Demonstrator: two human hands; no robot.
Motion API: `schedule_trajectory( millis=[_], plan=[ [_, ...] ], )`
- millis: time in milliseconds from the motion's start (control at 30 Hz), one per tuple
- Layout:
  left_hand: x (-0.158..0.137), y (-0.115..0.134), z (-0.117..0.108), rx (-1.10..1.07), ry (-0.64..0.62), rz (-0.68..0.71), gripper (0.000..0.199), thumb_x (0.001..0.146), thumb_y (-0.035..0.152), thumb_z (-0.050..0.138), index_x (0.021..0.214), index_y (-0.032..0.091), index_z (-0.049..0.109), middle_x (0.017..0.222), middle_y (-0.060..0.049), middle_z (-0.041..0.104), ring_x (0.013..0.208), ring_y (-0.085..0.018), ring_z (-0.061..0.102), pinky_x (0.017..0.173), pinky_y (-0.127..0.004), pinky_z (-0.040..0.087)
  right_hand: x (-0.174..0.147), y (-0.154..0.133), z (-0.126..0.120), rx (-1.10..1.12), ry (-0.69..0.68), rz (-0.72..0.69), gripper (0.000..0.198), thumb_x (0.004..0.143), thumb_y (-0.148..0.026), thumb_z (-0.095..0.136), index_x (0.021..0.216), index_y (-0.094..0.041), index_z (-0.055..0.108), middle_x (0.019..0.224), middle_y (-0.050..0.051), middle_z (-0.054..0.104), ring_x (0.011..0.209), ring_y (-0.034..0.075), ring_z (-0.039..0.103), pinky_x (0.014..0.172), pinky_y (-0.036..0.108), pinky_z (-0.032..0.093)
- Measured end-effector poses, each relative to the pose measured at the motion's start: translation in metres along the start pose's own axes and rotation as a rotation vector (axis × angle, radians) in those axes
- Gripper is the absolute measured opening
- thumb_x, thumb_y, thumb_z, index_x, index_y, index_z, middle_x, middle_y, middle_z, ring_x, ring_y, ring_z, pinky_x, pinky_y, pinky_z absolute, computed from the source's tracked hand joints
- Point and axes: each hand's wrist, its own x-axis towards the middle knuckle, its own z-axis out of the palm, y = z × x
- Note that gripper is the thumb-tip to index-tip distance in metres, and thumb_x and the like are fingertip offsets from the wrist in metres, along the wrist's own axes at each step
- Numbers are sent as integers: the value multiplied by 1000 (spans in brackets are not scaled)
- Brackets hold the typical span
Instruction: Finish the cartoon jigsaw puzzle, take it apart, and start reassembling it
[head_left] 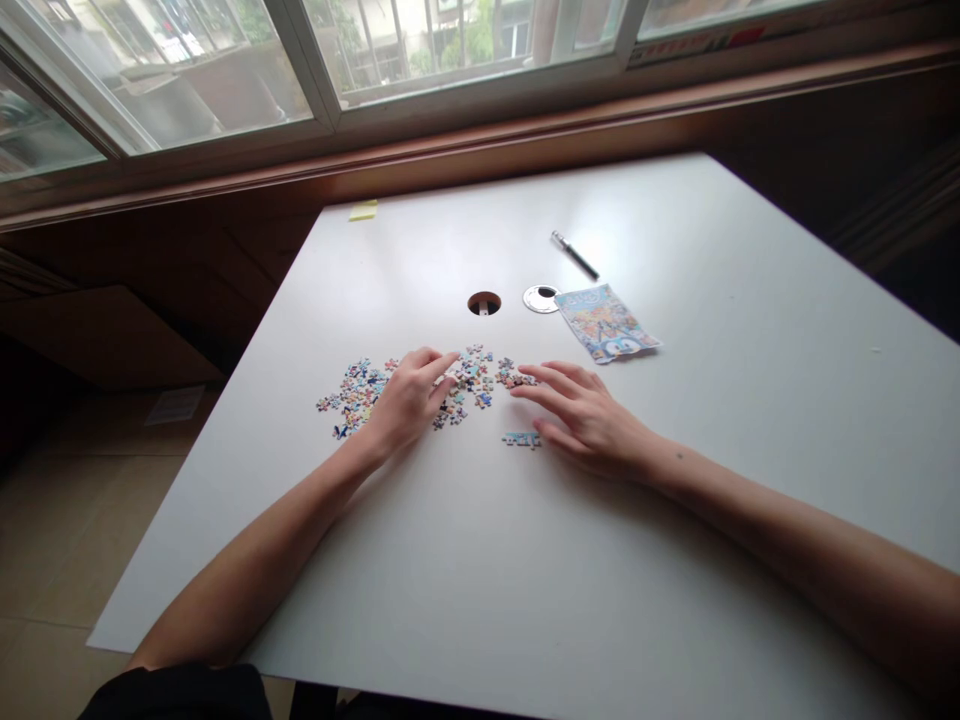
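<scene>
Loose jigsaw puzzle pieces [358,390] lie in a spread pile on the white table, and part of them is hidden under my left hand [412,390]. That hand reaches over the pile, thumb and index finger apart, near more puzzle pieces [474,372] in the middle. My right hand [581,410] has its fingers spread, the tips at a small cluster of puzzle pieces [507,374]. Just left of its thumb lies a short joined strip of blue puzzle pieces [520,440].
A colourful printed sheet or packet [607,322] lies beyond my right hand. Behind it are a round cable-hole cover [540,298] and a pen [575,255]. The table [420,560] has an open cable hole [484,304]; a yellow sticky note [364,210] sits at its far edge.
</scene>
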Motion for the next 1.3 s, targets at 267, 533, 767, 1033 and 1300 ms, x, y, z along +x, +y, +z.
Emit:
schedule_trajectory(
  millis=[267,533,767,1033,1300],
  plan=[
    [2,-7,-56,71,-335,70,17,94,17,56,93,20,73,94,-4,68,76,-14,62,70,-26,47,-1,1,1,23,24,13,43,96,-25,47,139,-24,52,151,7,47,133,33,41,107,53,38],
    [2,-25,-55,143,-307,-15,20,95,26,57,107,20,72,102,-7,69,89,-20,65,80,-31,49,0,0,-3,29,-15,-38,43,97,-28,46,139,-25,51,152,5,48,132,34,43,104,54,37],
    [1,-27,-33,89,-238,7,16,93,24,60,99,21,74,98,-5,67,82,-17,64,76,-29,49,0,1,-5,88,-58,-85,57,91,-25,51,147,-28,40,149,5,52,135,34,41,106,55,35],
    [3,-32,-29,38,-150,-60,18,93,18,53,97,18,71,95,-5,67,78,-15,62,72,-27,51,1,0,-5,112,-33,-47,52,92,-25,51,143,-27,42,149,8,50,135,34,41,105,54,37],
    [-2,-14,-15,134,-311,210,44,101,38,52,144,33,50,154,-6,44,139,-30,42,116,-50,35,1,1,-4,107,1,-57,43,92,-25,52,135,-27,48,140,10,55,128,32,46,102,52,39]
  ],
)
